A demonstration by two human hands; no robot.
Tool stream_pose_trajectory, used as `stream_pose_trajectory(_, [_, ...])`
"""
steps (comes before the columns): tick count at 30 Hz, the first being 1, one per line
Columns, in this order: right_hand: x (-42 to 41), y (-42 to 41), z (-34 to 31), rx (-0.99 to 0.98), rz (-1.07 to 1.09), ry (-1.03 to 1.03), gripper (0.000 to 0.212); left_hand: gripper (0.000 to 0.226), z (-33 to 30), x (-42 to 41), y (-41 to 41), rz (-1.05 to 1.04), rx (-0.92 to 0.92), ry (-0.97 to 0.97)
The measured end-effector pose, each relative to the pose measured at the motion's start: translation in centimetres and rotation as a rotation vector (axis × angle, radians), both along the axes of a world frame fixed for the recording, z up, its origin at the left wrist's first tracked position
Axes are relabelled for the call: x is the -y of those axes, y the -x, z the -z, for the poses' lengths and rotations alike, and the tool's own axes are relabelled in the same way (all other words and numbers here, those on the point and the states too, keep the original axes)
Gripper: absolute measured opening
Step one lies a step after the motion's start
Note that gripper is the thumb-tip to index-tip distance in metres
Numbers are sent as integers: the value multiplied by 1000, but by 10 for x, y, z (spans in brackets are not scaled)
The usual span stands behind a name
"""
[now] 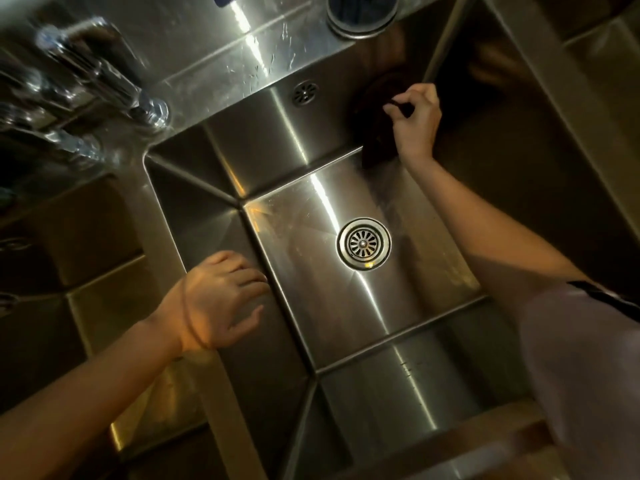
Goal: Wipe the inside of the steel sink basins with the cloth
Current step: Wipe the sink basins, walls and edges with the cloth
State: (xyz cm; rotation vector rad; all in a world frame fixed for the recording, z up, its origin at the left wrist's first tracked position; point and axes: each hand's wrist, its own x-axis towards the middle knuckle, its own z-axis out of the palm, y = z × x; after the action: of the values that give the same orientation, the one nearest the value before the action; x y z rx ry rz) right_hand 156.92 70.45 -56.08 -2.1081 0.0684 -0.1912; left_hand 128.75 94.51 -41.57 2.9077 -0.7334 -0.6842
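Observation:
A steel sink basin (304, 237) fills the middle of the head view, with a round drain (363, 243) in its floor. My right hand (415, 123) is shut on a dark cloth (375, 126) pressed against the far right corner of the basin, where the back wall meets the floor. My left hand (221, 299) rests flat with fingers apart on the left rim and wall of the basin, holding nothing. A second basin (86, 237) lies to the left, in shadow.
A chrome tap (100, 71) stands at the upper left on the deck. An overflow grille (304, 93) sits in the back wall. A round dark lid (362, 12) lies on the back deck. Another steel recess (519, 133) is on the right.

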Motion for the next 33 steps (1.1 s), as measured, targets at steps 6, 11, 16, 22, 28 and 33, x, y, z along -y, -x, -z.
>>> stream_pose_trajectory(6, [11,-2,-60,182,-13,-90,15,38,3,-2,1,-7,19,44])
stream_pose_trajectory(11, [20,-14,-54,134,-50,-86,17,48,3,-1,2,5,35,102])
stream_pose_trajectory(16, [14,-15,12,-40,-32,114,15,41,4,-3,2,6,-4,78])
stream_pose_trajectory(22, [-3,-6,61,-134,83,186,16,41,6,-7,2,16,-34,100])
stream_pose_trajectory(28, [-19,-3,51,-105,343,95,15,37,4,-5,0,12,-29,148])
stream_pose_trajectory(33, [-18,-8,4,88,524,-53,13,36,4,-5,1,-10,-63,116])
